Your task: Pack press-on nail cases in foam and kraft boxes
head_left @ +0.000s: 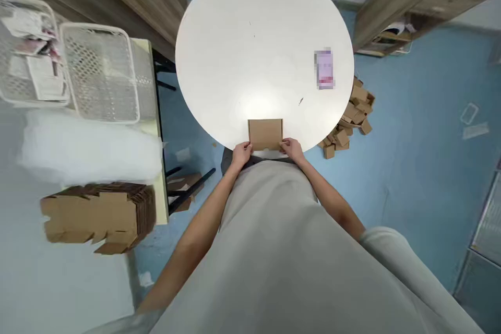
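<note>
A small brown cardboard box [265,133] lies at the near edge of the round white table [250,36], its lid side facing up. My left hand [242,153] has its fingers closed at the box's near left corner. At the near right corner, my right hand [291,148] pinches the box with thumb and fingers. The undersides of both hands' fingertips are hidden. Farther off on the table's right side lies a pixelated purple item [324,69], which neither hand touches.
Small brown boxes [348,120] are heaped on the blue floor right of the table. To the left, a side table [159,188] bears a white mesh basket [99,73], a filled basket [33,52], a white wrapped bundle [90,143] and a stack of flat cardboard [97,214].
</note>
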